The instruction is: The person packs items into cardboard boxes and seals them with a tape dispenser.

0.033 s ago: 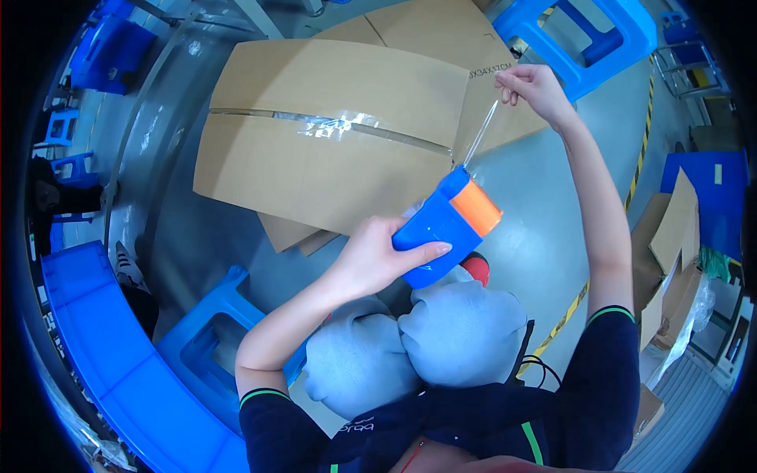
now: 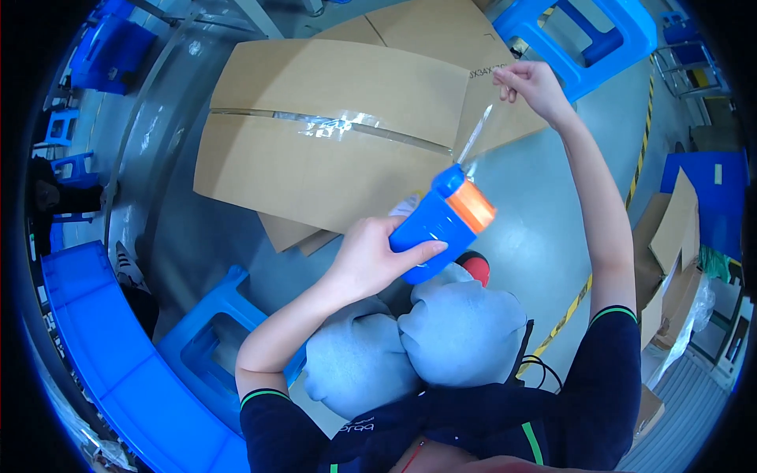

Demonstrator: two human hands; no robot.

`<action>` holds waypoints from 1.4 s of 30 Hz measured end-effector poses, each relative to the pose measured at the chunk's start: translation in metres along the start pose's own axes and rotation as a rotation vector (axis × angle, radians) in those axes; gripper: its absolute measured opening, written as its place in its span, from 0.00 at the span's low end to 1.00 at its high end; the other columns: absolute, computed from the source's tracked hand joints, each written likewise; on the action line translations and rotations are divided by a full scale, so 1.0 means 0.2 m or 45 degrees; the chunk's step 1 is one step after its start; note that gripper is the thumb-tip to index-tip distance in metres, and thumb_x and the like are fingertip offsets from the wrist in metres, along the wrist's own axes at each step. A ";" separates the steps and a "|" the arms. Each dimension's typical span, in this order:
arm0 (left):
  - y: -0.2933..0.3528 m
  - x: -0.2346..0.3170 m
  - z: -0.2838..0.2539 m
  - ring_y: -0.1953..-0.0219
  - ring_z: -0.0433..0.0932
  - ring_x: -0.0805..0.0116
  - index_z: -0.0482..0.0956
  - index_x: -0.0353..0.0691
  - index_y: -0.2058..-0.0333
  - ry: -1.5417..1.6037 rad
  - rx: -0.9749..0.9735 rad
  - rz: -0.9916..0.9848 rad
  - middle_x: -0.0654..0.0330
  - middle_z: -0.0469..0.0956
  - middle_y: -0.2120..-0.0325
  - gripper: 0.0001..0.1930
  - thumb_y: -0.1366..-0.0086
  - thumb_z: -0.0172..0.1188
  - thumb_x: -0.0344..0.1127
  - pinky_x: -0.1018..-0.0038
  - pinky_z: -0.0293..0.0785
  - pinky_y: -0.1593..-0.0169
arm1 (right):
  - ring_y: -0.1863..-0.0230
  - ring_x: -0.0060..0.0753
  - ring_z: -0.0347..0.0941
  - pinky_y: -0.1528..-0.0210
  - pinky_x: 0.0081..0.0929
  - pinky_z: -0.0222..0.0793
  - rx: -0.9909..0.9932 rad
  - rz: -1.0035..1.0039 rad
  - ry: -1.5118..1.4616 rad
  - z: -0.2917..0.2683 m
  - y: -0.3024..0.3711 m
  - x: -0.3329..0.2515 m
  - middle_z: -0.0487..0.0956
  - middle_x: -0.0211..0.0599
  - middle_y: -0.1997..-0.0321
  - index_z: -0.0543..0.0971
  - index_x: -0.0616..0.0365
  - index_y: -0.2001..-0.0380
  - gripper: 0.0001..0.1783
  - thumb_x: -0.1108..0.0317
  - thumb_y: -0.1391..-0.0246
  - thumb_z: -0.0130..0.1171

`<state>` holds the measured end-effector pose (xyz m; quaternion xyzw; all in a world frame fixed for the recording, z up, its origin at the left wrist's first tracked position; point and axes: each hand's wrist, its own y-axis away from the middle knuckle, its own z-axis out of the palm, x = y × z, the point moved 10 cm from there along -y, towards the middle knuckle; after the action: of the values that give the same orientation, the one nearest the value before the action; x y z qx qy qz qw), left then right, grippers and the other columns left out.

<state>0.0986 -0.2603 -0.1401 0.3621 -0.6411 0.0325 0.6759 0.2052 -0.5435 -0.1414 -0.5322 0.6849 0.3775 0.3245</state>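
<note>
A blue and orange packing tape dispenser (image 2: 434, 225) is gripped in my left hand (image 2: 367, 258), its thumb lying across the blue body. From its top end a strip of clear tape (image 2: 476, 132) runs up to my right hand (image 2: 531, 87), which pinches the free end between thumb and fingers. Just beyond the dispenser lies a large closed cardboard box (image 2: 315, 177). Clear tape (image 2: 331, 124) shines along the middle seam of its top. The dispenser is held apart from the box, near its right side, above my knees.
Flat cardboard (image 2: 418, 27) lies behind and under the box. A blue stool (image 2: 579, 75) stands at the far right, another (image 2: 197, 323) at my left beside a blue bin (image 2: 118, 347). Open cartons (image 2: 670, 236) are on the right, past yellow-black floor tape (image 2: 579, 301).
The dispenser in my left hand has shifted slightly up and left and turned a little. My right hand has moved very slightly up and left. The box has stayed put.
</note>
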 end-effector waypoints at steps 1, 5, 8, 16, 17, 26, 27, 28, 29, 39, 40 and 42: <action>0.01 -0.01 -0.03 0.72 0.80 0.72 0.81 0.32 0.67 0.042 0.056 -0.018 0.56 0.82 0.76 0.20 0.42 0.64 0.48 0.75 0.75 0.64 | 0.79 0.15 0.70 0.74 0.15 0.68 -0.005 -0.001 -0.002 0.02 -0.04 0.00 0.78 0.29 0.78 0.81 0.66 0.69 0.15 0.62 0.43 0.58; 0.03 -0.04 -0.07 0.71 0.80 0.73 0.81 0.32 0.67 0.152 0.170 -0.053 0.57 0.82 0.75 0.18 0.42 0.64 0.46 0.76 0.75 0.63 | 0.79 0.14 0.69 0.75 0.15 0.67 0.007 -0.106 0.055 0.09 -0.19 -0.07 0.76 0.28 0.80 0.81 0.65 0.68 0.15 0.61 0.43 0.58; 0.07 -0.07 -0.11 0.71 0.80 0.74 0.81 0.32 0.65 0.221 0.262 -0.054 0.57 0.82 0.75 0.18 0.41 0.63 0.45 0.76 0.75 0.63 | 0.78 0.14 0.68 0.74 0.15 0.65 -0.029 -0.108 0.080 0.15 -0.22 -0.11 0.75 0.27 0.81 0.81 0.65 0.69 0.16 0.60 0.42 0.57; 0.05 -0.20 -0.06 0.65 0.80 0.74 0.78 0.33 0.58 0.346 0.195 0.014 0.55 0.82 0.68 0.20 0.41 0.64 0.43 0.75 0.75 0.58 | 0.76 0.14 0.68 0.71 0.14 0.64 0.044 -0.286 0.151 0.06 -0.13 -0.56 0.74 0.27 0.80 0.80 0.66 0.68 0.15 0.61 0.41 0.56; 0.06 -0.18 -0.04 0.64 0.80 0.73 0.77 0.33 0.57 0.381 0.166 0.070 0.55 0.81 0.66 0.20 0.41 0.64 0.43 0.74 0.75 0.57 | 0.73 0.17 0.71 0.69 0.15 0.66 0.028 -0.235 0.174 0.05 -0.07 -0.68 0.76 0.30 0.76 0.80 0.66 0.65 0.15 0.62 0.41 0.56; 0.02 0.07 0.15 0.62 0.80 0.56 0.70 0.35 0.51 0.021 -0.047 0.530 0.51 0.80 0.63 0.23 0.43 0.65 0.37 0.69 0.74 0.58 | 0.80 0.10 0.67 0.80 0.10 0.60 0.492 -0.455 0.328 -0.20 0.46 -1.16 0.75 0.25 0.83 0.81 0.65 0.75 0.08 0.71 0.47 0.61; 0.01 0.06 0.13 0.61 0.80 0.54 0.70 0.35 0.51 -0.015 0.010 0.532 0.50 0.79 0.62 0.24 0.43 0.65 0.38 0.67 0.74 0.57 | 0.80 0.10 0.67 0.80 0.10 0.60 0.495 -0.465 0.332 -0.22 0.49 -1.16 0.75 0.25 0.83 0.81 0.65 0.75 0.08 0.71 0.47 0.61; 0.01 0.05 0.10 0.60 0.79 0.52 0.69 0.35 0.50 -0.051 0.073 0.533 0.49 0.79 0.61 0.24 0.43 0.64 0.38 0.66 0.74 0.57 | 0.79 0.11 0.68 0.77 0.11 0.61 0.552 -0.603 0.386 -0.25 0.55 -1.19 0.75 0.26 0.81 0.81 0.66 0.72 0.09 0.70 0.45 0.59; 0.01 0.09 0.08 0.60 0.78 0.49 0.70 0.35 0.54 -0.116 0.172 0.640 0.48 0.78 0.63 0.22 0.44 0.65 0.37 0.64 0.73 0.55 | 0.78 0.13 0.68 0.75 0.12 0.62 0.610 -0.733 0.443 -0.29 0.63 -1.20 0.75 0.28 0.80 0.81 0.66 0.70 0.10 0.68 0.43 0.57; 0.28 0.31 -0.11 0.62 0.76 0.48 0.71 0.29 0.67 -1.079 1.059 1.096 0.48 0.76 0.69 0.17 0.55 0.66 0.29 0.59 0.71 0.53 | 0.82 0.24 0.65 0.65 0.28 0.54 0.530 -1.466 0.436 -0.38 1.25 -1.11 0.74 0.36 0.81 0.76 0.61 0.66 0.22 0.55 0.34 0.39; 0.27 0.29 -0.11 0.62 0.76 0.48 0.71 0.29 0.67 -1.089 1.075 1.080 0.48 0.76 0.69 0.17 0.55 0.66 0.29 0.59 0.71 0.53 | 0.82 0.24 0.65 0.65 0.28 0.54 0.519 -1.479 0.418 -0.35 1.27 -1.07 0.74 0.36 0.81 0.76 0.61 0.66 0.22 0.55 0.34 0.39; 0.32 0.30 -0.13 0.61 0.78 0.50 0.72 0.30 0.64 -1.086 1.266 1.126 0.48 0.77 0.66 0.17 0.53 0.66 0.30 0.59 0.70 0.52 | 0.81 0.23 0.65 0.62 0.29 0.50 0.592 -1.623 0.279 -0.34 1.34 -1.02 0.73 0.31 0.80 0.72 0.55 0.66 0.23 0.48 0.35 0.37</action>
<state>0.0987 -0.2250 -0.0570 0.3143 -0.8397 0.4393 0.0550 -0.0140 -0.4627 0.1114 -0.7829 0.3302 -0.1000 0.5178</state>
